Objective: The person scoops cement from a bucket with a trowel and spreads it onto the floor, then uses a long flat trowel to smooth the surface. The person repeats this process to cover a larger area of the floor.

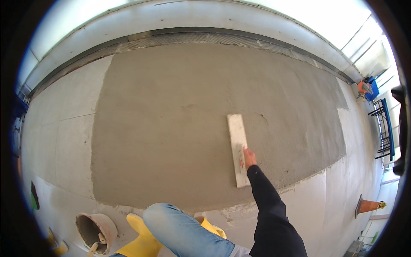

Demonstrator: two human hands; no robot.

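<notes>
Gripped in my right hand (250, 157) is a long, pale rectangular float (236, 132), its fingers wrapped round the handle on the back. The float lies against a broad patch of smooth grey wet mortar (171, 94), its long side running nearly straight away from me. Faint ridges and small marks show in the mortar around the blade. A dark sleeve covers my right arm, which reaches in from the lower edge. My left hand is out of view.
Near my yellow boot (139, 233) stands a mortar-smeared bucket (112, 229) holding wooden-handled tools. An orange cone (369, 206) lies tilted in the picture at the right. Beyond it is a blue-topped folding table (387, 128). Pale floor panels (72, 137) border the mortar.
</notes>
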